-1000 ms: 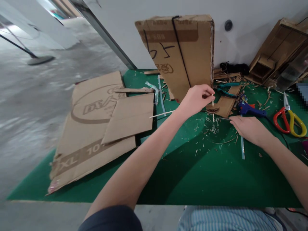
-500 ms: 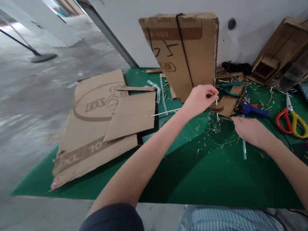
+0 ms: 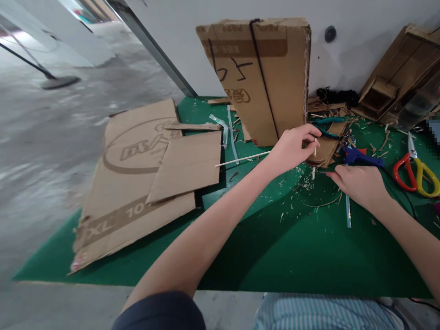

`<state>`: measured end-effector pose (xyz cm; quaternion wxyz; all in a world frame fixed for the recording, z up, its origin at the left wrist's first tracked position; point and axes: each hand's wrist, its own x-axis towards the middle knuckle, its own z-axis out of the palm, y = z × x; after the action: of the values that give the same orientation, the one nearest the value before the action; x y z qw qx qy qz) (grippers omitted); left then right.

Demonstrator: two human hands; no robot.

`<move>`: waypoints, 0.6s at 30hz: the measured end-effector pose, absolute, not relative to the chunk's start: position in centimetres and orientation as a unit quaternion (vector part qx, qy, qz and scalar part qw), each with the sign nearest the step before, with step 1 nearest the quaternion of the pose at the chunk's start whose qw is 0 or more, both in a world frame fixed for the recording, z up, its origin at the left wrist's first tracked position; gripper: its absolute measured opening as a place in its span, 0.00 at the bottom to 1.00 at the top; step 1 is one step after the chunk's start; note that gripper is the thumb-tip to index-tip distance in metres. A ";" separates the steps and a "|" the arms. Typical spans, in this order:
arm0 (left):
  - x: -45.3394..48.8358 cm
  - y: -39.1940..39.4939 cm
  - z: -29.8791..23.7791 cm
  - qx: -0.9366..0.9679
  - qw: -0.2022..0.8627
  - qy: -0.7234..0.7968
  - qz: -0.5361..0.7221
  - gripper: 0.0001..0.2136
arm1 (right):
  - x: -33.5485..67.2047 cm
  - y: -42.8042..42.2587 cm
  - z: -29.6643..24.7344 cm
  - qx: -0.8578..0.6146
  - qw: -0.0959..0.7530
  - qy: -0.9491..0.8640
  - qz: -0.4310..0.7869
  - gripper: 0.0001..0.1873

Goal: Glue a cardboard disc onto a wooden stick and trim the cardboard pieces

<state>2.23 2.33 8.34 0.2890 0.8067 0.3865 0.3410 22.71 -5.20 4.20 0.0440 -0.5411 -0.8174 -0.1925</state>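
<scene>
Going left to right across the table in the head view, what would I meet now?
Printed cardboard sheet, bent clear piece, left hand pinching a thin stick, right hand holding a thin tool, scissors.

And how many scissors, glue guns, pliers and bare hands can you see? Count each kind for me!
Scissors: 1 pair
Glue gun: 1
Pliers: 1 pair, partly hidden
Hands: 2, the left hand and the right hand
Total: 5
</scene>
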 end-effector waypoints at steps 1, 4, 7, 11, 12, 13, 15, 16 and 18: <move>2.3 2.3 8.3 0.808 0.288 0.386 0.340 0.10 | 22.7 -5.1 4.1 -0.540 0.044 -0.817 -0.198 0.29; 2.4 2.1 8.3 0.809 0.290 0.382 0.341 0.08 | 22.5 -5.1 3.9 -0.540 0.042 -0.815 -0.204 0.29; 2.5 2.0 8.3 0.809 0.282 0.380 0.349 0.04 | 22.2 -5.3 3.9 -0.551 0.036 -0.810 -0.200 0.29; 2.5 2.0 8.4 0.809 0.262 0.396 0.346 0.05 | 21.8 -5.8 4.0 -0.568 0.014 -0.802 -0.187 0.29; 2.4 2.0 8.4 0.810 0.262 0.398 0.341 0.06 | 21.7 -5.9 4.0 -0.570 0.007 -0.801 -0.184 0.29; 2.4 2.0 8.5 0.812 0.264 0.400 0.335 0.07 | 21.7 -6.0 4.0 -0.572 0.002 -0.800 -0.180 0.29; 2.4 1.8 8.7 0.812 0.269 0.402 0.326 0.07 | 21.6 -6.1 3.9 -0.575 -0.007 -0.799 -0.174 0.29; 2.5 1.7 8.8 0.811 0.270 0.404 0.324 0.06 | 21.6 -6.1 3.9 -0.577 -0.010 -0.799 -0.171 0.29; 2.5 1.5 9.0 0.809 0.267 0.410 0.326 0.05 | 21.5 -6.2 3.9 -0.580 -0.016 -0.798 -0.164 0.29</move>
<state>2.53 1.54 9.00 0.2672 0.8088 0.4098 0.3264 21.51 -6.16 3.88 -0.0157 -0.5802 -0.7976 -0.1641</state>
